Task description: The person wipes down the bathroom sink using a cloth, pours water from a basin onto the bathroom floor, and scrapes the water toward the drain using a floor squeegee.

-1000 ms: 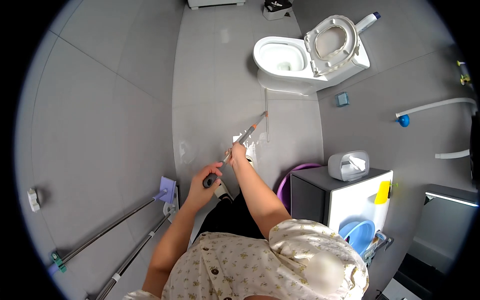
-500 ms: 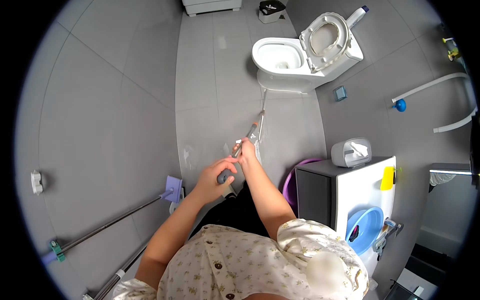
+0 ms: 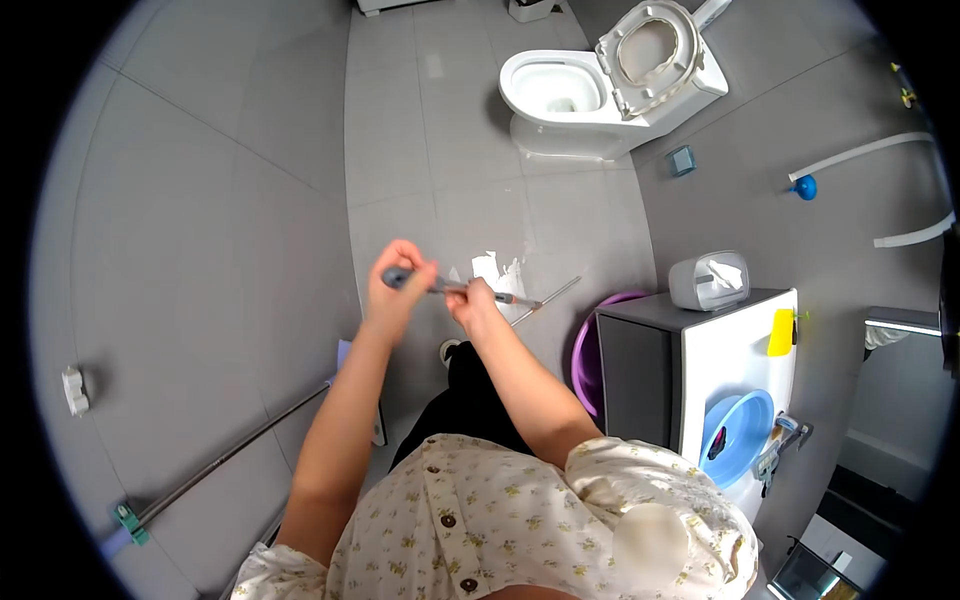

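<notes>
A squeegee with a grey pole point(image 3: 446, 286) lies almost level across the view. My left hand point(image 3: 398, 282) is wrapped round its dark grip end. Further down the pole, my right hand point(image 3: 472, 298) closes round it. The long thin squeegee head point(image 3: 560, 293) is at the floor, slanting, to the right of my right hand and near the purple basin. Bright wet-looking patches point(image 3: 487, 268) show on the grey tiles just beyond my hands.
A white toilet point(image 3: 560, 88) with raised lid stands ahead. To the right are a purple basin point(image 3: 584, 360), a cabinet point(image 3: 640, 375), a tissue box point(image 3: 708, 283) and a blue basin point(image 3: 740, 435). A mop pole point(image 3: 235, 452) leans at the left wall.
The squeegee head has come from near the toilet base back toward me and to the right. My left hand has moved forward and left, and the pole has swung nearly level.
</notes>
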Motion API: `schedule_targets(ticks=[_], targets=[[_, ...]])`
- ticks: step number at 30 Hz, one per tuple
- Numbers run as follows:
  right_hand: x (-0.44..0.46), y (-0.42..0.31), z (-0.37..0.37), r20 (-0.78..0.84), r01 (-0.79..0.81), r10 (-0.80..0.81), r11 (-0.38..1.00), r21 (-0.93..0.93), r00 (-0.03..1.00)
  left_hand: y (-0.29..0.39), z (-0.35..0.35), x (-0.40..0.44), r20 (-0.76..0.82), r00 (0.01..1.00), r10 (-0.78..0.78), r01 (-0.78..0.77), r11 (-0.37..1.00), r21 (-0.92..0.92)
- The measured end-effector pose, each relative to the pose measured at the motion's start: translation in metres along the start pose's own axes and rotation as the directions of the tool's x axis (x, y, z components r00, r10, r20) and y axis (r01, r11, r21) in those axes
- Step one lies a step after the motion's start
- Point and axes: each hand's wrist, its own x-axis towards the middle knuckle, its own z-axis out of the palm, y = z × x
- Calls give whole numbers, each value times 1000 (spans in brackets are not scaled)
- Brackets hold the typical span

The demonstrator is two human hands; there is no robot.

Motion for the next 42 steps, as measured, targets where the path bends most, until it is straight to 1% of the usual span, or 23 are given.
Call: schedule_targets(ticks=[1,2,3,4,5,9,13,15,19,22,25,28,30,32,34,35,36,37,38,39,40,41,42], targets=[[1,0,21,59,-13,12,1000,11,998,6,-3,14,-29,999,29,-30,999,-35],[3,-2,39,13,-16,15,999,35,1000,13,-8,30,-60,997,56,-60,996,-70],[-17,-7,72,-34,-19,21,998,56,999,17,-16,46,-45,994,104,-107,992,-67],[-9,-7,88,18,-18,17,997,73,1000,22,-24,61,-34,988,149,-151,986,-67],[4,-5,105,69,-19,13,996,89,998,29,-28,74,-27,988,155,-157,985,-77],[65,-15,178,-22,-31,36,983,182,999,59,-41,138,7,986,168,-168,986,-2],[83,-42,242,-17,-43,47,986,163,999,79,-38,196,-15,977,215,-214,976,49],[96,-55,268,13,-119,119,968,219,993,88,-36,222,-21,978,209,-207,975,79],[119,-71,305,-14,-143,148,973,182,989,106,-32,272,-43,982,183,-176,975,136],[130,-86,327,56,-151,143,975,165,988,117,-25,301,-62,981,185,-174,973,152],[132,-94,336,-22,-173,180,967,187,983,122,-20,316,-79,982,173,-158,973,166],[133,-99,343,33,-185,182,964,192,983,127,-12,320,-86,979,187,-170,970,173],[136,-96,353,99,-140,122,968,208,988,128,-10,324,-97,975,202,-182,966,182],[136,-93,359,80,-147,133,967,207,988,129,-14,323,-101,972,214,-194,964,181],[139,-91,367,97,-144,126,968,206,987,128,-17,318,-75,976,206,-182,954,240],[139,-90,357,136,-146,122,972,182,983,126,-17,311,-52,981,189,-171,953,249],[142,-89,341,171,-141,114,977,159,979,123,-16,302,-38,983,179,-157,934,321],[147,-88,322,177,-126,97,978,163,979,119,-11,289,8,983,186,-176,919,352],[151,-86,298,242,-138,105,982,127,965,116,-5,271,55,979,195,-201,902,381],[148,-84,276,304,-147,113,985,90,946,110,1,250,134,961,241,-275,871,407],[135,-85,252,343,-107,102,994,-5,934,104,5,229,213,935,285,-351,833,428],[119,-86,227,378,-64,98,993,-101,920,101,13,204,235,931,281,-353,856,377],[101,-84,203,317,-89,119,990,-105,941,97,18,177,255,929,269,-344,880,326]])
